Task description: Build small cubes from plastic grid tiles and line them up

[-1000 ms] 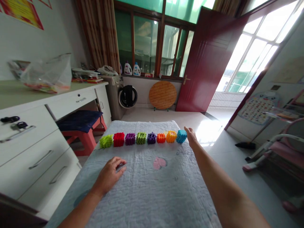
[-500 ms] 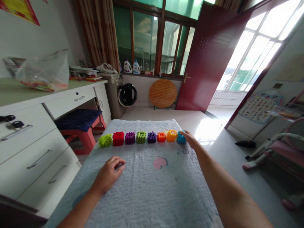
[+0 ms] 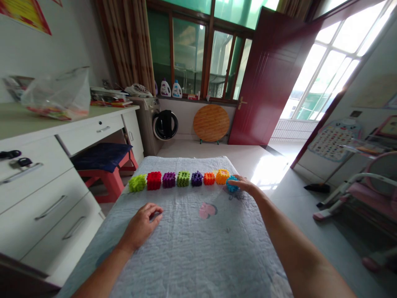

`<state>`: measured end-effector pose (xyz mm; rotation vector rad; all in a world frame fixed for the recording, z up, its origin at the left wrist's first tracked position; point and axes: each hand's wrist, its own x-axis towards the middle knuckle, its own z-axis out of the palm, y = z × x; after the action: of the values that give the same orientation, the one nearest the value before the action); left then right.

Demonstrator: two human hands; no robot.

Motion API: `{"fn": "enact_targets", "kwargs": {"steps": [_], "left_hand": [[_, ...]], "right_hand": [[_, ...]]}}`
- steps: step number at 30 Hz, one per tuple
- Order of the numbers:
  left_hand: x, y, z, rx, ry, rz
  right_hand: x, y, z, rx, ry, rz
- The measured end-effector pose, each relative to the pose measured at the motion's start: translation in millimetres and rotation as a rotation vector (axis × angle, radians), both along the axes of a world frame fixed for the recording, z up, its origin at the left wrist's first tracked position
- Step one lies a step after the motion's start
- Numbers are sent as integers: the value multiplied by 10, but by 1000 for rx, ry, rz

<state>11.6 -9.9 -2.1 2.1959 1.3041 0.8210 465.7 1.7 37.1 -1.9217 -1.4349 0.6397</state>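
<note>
A row of toy cubes built from interlocking plastic pieces runs across the far part of the cloth-covered surface (image 3: 186,248). At its right end my right hand (image 3: 245,185) has its fingers round a blue cube (image 3: 232,183). To the left of that stand a yellow cube (image 3: 222,176), an orange cube (image 3: 209,179), a dark purple cube (image 3: 197,179), a green cube (image 3: 183,179), a purple cube (image 3: 169,180), a red cube (image 3: 154,181) and a lime cube (image 3: 137,183). My left hand (image 3: 144,221) rests on the cloth, loosely curved, thumb apart from the fingers, holding nothing.
A white desk (image 3: 37,182) with drawers is on the left, beside a pink stool (image 3: 113,182) with a dark blue top. Further back are a washing machine (image 3: 144,124), a round wooden tabletop (image 3: 211,123) and a red door (image 3: 266,78). A pink chair (image 3: 381,174) stands at right.
My right hand has drawn the blue cube a little nearer and to the left, so it now sits slightly in front of the row. The left hand has hardly moved.
</note>
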Motion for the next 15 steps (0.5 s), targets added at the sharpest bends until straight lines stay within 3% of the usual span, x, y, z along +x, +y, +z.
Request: {"fn": "enact_targets", "kwargs": {"steps": [4, 10, 15], "left_hand": [[-5, 5, -4, -1, 0, 1], [-1, -4, 16, 6, 1, 4], [7, -39, 62, 13, -6, -4]], "right_hand": [[-97, -90, 1, -41, -201, -19], [-338, -336, -200, 217, -290, 23], [-562, -464, -264, 254, -312, -59]]}}
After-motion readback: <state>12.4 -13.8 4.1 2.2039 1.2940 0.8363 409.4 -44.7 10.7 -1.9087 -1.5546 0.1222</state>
